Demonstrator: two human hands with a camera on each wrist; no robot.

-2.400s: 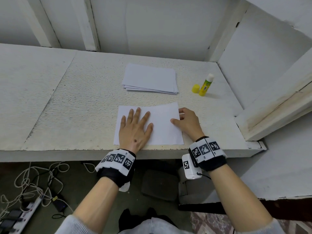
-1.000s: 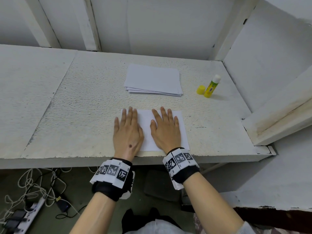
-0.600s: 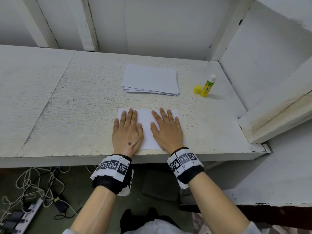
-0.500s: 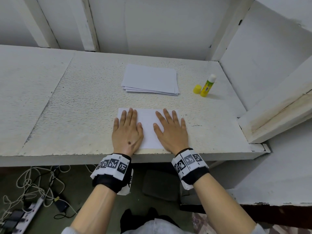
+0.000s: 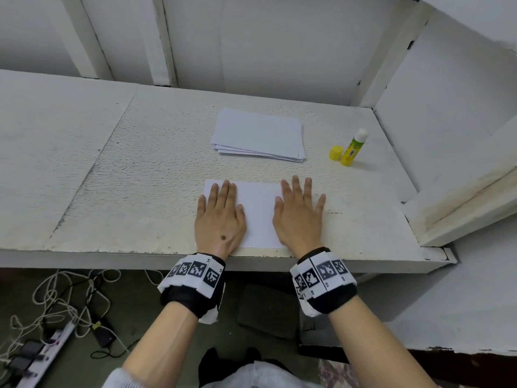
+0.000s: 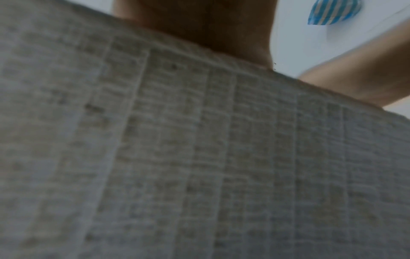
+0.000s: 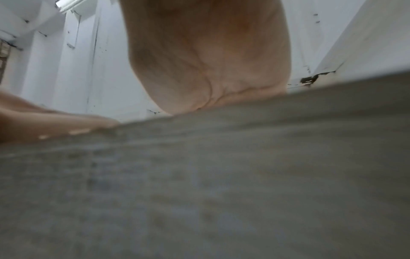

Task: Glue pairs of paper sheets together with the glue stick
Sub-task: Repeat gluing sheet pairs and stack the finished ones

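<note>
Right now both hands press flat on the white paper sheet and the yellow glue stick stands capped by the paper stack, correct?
Not capped. The head view shows the yellow glue stick standing open, its yellow cap beside it. Left hand and right hand do press the white paper sheet.

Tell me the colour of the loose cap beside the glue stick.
Yellow. The cap shows best in the head view.
</note>
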